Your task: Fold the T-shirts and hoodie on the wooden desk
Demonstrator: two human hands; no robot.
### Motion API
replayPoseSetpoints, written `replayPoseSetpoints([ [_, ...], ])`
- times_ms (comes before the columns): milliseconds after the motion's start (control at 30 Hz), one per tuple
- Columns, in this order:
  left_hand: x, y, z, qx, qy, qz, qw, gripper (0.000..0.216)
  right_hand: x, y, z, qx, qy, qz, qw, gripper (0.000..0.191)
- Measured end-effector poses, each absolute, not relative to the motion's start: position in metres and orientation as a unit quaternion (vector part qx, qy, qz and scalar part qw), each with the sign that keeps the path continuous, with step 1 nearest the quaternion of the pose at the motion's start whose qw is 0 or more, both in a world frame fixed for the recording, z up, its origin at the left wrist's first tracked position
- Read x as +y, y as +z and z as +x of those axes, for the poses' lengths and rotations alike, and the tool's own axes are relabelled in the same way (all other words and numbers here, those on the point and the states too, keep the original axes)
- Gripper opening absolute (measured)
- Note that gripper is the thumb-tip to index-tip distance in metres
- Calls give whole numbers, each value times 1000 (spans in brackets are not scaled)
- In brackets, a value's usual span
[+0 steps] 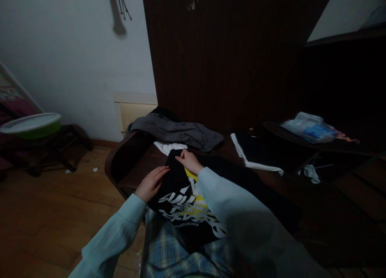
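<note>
A black T-shirt point(177, 197) with a large white and yellow print lies partly over the lap and reaches onto the dark wooden bench. At its left edge rests my left hand point(152, 183), its fingers stretched out flat on the cloth. My right hand point(189, 161) is at the upper part of the shirt, thumb and fingers closed on the fabric near the yellow patch. Black cloth also runs to the right, under my right forearm; in the dim light I cannot tell whether it is all one garment.
Behind the shirt, a grey garment point(181, 129) and a white cloth point(170, 147) lie on the bench point(132, 173). A folded black-and-white garment point(256, 151) is to the right. Plastic packages point(313, 128) sit on a dark surface. A green basin point(33, 127) stands on a stool at left.
</note>
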State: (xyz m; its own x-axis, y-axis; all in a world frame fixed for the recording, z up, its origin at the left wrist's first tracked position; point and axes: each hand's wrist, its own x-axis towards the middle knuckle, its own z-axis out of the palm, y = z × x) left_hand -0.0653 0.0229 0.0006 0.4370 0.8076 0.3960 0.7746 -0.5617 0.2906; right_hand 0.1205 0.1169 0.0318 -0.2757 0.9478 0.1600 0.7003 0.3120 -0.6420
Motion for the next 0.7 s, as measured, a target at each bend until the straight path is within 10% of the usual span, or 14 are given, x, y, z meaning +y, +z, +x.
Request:
replayPoseSetpoints([
  [467,62,50,-51,488,30,863,127,30,132,-4,100,-734,181,-527,388,22],
  [700,109,43,-4,643,75,762,1,30,135,28,134,-714,389,-496,306,16],
])
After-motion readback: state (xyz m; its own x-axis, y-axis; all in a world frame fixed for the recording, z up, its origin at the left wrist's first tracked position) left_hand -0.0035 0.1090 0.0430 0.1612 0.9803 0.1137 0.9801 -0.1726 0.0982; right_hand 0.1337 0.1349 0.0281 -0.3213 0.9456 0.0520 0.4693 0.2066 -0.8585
